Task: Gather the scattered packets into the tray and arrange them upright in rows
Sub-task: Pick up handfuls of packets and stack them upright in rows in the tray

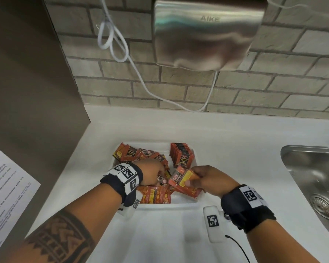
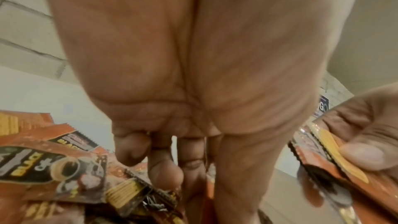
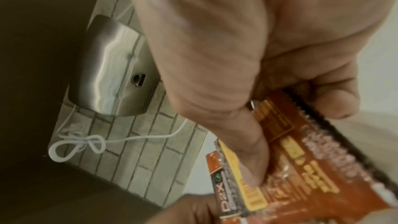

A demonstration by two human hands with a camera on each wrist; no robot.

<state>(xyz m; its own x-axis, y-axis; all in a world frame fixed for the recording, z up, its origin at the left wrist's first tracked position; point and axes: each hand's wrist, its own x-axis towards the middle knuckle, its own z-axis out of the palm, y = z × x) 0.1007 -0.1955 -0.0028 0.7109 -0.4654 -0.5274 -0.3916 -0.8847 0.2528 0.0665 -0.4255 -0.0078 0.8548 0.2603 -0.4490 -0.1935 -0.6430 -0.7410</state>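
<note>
A white tray [image 1: 169, 205] sits on the white counter with orange-red coffee packets in it. One row of packets [image 1: 181, 154] stands upright at the tray's back right. Loose packets [image 1: 133, 153] lie flat at the back left, and more [image 1: 154, 195] lie along the front. My left hand [image 1: 160, 176] reaches down into the middle pile, and its thumb and curled fingers [image 2: 165, 173] pinch a packet edge [image 2: 210, 188]. My right hand [image 1: 190, 179] hovers over the tray's front right, gripping a small stack of packets [image 1: 180, 179] [image 3: 301, 168] between thumb and fingers.
A steel hand dryer [image 1: 207, 33] hangs on the brick wall above, with a white cable [image 1: 121, 50] looping down. A steel sink [image 1: 315, 186] lies to the right. A printed sheet [image 1: 6, 186] and a brown panel stand on the left.
</note>
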